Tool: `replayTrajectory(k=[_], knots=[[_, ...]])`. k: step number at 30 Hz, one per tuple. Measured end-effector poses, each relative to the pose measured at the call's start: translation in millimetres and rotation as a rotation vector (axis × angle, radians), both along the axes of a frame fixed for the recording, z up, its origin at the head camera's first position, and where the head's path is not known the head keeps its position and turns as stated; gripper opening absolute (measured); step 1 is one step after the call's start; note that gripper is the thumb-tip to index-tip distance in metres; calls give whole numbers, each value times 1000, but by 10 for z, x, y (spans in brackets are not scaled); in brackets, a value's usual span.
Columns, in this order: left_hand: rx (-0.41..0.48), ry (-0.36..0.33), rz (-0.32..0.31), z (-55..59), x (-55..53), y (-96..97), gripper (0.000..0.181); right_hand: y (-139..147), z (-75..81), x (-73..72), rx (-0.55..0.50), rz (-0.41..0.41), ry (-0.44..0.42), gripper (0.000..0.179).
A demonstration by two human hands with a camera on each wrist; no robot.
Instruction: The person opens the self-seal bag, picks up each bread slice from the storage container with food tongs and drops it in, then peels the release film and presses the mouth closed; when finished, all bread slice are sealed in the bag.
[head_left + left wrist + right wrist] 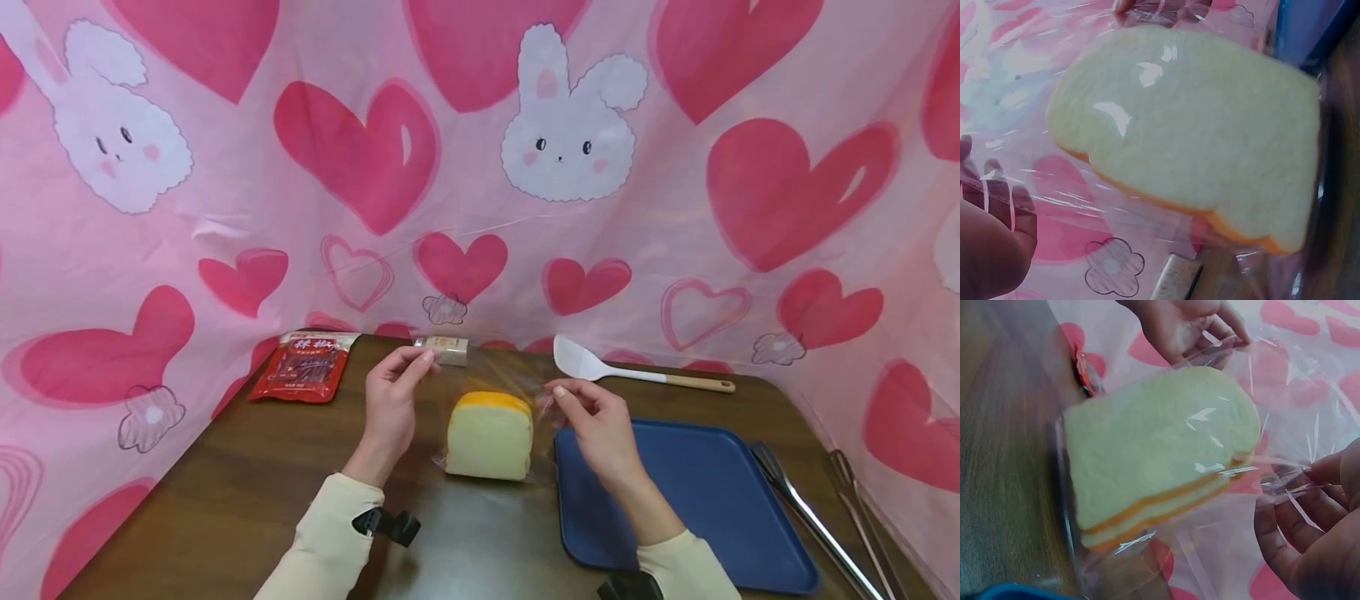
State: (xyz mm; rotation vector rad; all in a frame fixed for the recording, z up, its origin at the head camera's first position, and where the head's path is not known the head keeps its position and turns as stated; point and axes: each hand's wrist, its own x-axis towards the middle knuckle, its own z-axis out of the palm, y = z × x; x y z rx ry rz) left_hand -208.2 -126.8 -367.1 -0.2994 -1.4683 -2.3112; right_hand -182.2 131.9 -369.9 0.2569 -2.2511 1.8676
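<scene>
The clear bag point(491, 371) is pinched by left fingers point(426, 357) and right fingers point(572, 406); below and between them, bread point(489, 440) is judged light, squashable, best held by the bag's slippery top.

Brown table point(225, 492), red packet point(303, 371), small jar point(452, 354), white spatula point(630, 374), blue tray point(690, 500), metal utensils point(812, 516)

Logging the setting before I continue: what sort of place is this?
Probably a staged food-preparation corner: the bagged bread and white spatula suggest kitchen work, while the heart-and-rabbit cloth around the table looks like a makeshift backdrop.
</scene>
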Motion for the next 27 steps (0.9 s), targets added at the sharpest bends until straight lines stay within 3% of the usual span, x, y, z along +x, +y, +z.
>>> replayTrajectory(k=[8, 13, 16, 18, 20, 23, 27], knots=[[16, 28, -62, 2, 10, 1, 28, 34, 9, 14, -6, 19, -26, 21], [50, 38, -90, 36, 20, 12, 21, 2, 135, 59, 2, -104, 13, 20], [60, 23, -103, 45, 20, 17, 20, -56, 220, 101, -5, -254, 208, 21], [61, 12, -104, 48, 19, 20, 19, -126, 276, 122, 12, -343, 419, 21], [59, 8, -104, 50, 14, 22, 16, -208, 347, 136, 63, -378, 635, 20], [52, 15, -97, 72, 17, 26, 15, -369, 473, 126, 172, -317, 872, 19], [25, 26, -80, 110, 38, 32, 17, -616, 631, 87, 330, -154, 974, 19]])
